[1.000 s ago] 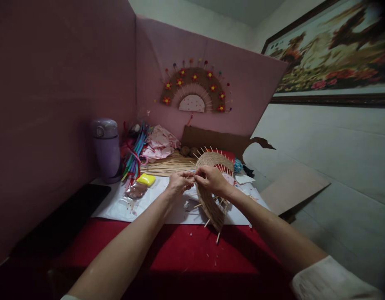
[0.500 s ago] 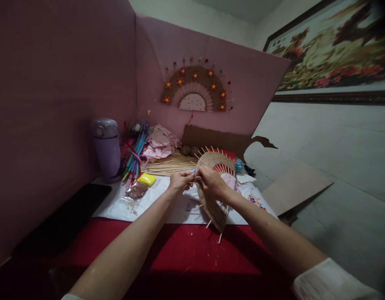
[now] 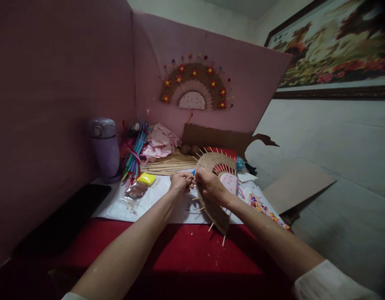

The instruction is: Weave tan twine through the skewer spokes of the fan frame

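A half-ring craft [image 3: 216, 210] wrapped in brown twine stands tilted over the table, with thin wooden sticks poking out of its outer edge. My right hand [image 3: 211, 185] is closed around its left side. Inside the curve, more sticks run to a pink dotted half-circle [image 3: 229, 182]. My left hand [image 3: 181, 184] is beside that outer edge, finger and thumb pinched together close to my right fingers. What lies in this pinch is too small to make out.
White paper [image 3: 167, 208] covers part of the red tablecloth [image 3: 180, 246]. At left stand a purple bottle [image 3: 105, 152], pipe cleaners [image 3: 136, 152] and a yellow packet [image 3: 146, 179]. Bundled sticks [image 3: 167, 163] lie behind. A finished flowered arch [image 3: 195, 73] hangs on the pink board [image 3: 242, 79].
The twine-wrapped half-ring has turned slightly, its lower end shifting a little right. Both hands stay close together in nearly the same place. More of the colourful pieces at right show now.
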Demonstrator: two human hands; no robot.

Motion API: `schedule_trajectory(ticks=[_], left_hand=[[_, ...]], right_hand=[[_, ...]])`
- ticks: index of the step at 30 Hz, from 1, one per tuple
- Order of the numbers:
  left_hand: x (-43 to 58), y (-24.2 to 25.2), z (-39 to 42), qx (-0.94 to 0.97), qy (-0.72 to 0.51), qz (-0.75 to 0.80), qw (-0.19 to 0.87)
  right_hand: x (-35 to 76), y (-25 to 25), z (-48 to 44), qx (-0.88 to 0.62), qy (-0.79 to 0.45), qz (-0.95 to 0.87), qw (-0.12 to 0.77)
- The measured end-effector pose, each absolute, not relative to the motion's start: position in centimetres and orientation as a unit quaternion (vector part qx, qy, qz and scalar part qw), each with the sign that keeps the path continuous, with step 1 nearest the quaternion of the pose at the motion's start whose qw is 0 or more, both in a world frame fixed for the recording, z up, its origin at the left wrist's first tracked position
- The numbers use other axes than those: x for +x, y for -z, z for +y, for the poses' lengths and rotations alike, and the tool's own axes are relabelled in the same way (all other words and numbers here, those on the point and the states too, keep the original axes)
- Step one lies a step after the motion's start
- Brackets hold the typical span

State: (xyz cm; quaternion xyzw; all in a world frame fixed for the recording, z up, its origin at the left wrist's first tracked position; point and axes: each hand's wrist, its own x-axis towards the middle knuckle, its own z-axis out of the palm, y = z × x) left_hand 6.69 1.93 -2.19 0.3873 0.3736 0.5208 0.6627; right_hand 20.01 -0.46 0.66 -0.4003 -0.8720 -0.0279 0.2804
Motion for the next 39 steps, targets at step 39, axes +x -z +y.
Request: schedule_trajectory(ticks=[39], left_hand=[[6.4,2.4,1.6,0.379,-0.547,0.377,0.644]], right_hand=[[22.8,-2.4,-10.5,-0.409,-0.224,-0.860,0.206]])
